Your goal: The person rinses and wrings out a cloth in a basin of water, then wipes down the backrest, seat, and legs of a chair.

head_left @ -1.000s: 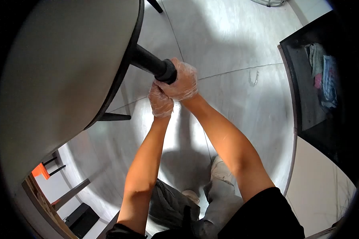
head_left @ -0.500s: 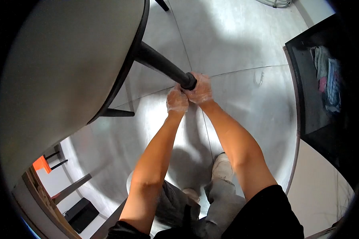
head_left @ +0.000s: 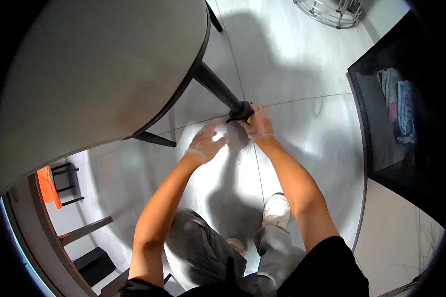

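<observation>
A pale table (head_left: 109,74) with a dark rim fills the upper left, and its black leg (head_left: 218,86) slants down towards my hands. Around the leg's lower end sits a dark band-like piece (head_left: 240,113), with loose ends sticking out. My right hand (head_left: 259,126), in a clear plastic glove, is closed at this end on a small black and yellow thing, mostly hidden by the fingers. My left hand (head_left: 206,142), gloved the same way, is apart from the leg, fingers spread and holding nothing.
Grey floor tiles (head_left: 302,128) lie under the leg and my shoes (head_left: 276,210). On the right stands a dark open cabinet (head_left: 386,143) with folded cloths (head_left: 406,111). A metal rack (head_left: 332,12) is at the top, an orange chair (head_left: 48,187) at the left.
My left hand has let go of the leg's end and moved left, opening. My right hand has shifted slightly down, and the dark piece and a yellow bit now show. The view has shifted.
</observation>
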Demonstrator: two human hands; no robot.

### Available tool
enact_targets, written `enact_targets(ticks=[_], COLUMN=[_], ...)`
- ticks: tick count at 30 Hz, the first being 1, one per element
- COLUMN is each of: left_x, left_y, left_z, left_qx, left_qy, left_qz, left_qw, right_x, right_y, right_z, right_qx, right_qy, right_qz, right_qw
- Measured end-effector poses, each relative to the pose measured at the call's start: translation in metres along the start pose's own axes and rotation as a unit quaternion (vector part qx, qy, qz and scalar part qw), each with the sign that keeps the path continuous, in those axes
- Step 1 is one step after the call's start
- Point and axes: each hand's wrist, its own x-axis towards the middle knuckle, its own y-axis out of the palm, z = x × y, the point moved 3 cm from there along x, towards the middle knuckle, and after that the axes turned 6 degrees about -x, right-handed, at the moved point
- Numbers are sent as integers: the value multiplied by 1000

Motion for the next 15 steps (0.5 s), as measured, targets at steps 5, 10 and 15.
enact_targets(ticks=[5,10,15], left_x=[-71,-103,-120], left_y=[-49,-92,-147], left_z=[50,125,53], left_qx=[-97,-300,-328], left_qy=[-47,15,132], left_qz=[-128,-421,-462], left_qw=[986,856,813], right_x=[-37,-74,-79], right_y=[-11,-45,-80], right_z=[-18,-46,-43], right_qx=[32,10,-24], right_qy=[27,213,162], right_qz=[-28,13,29], right_qw=[999,977,986])
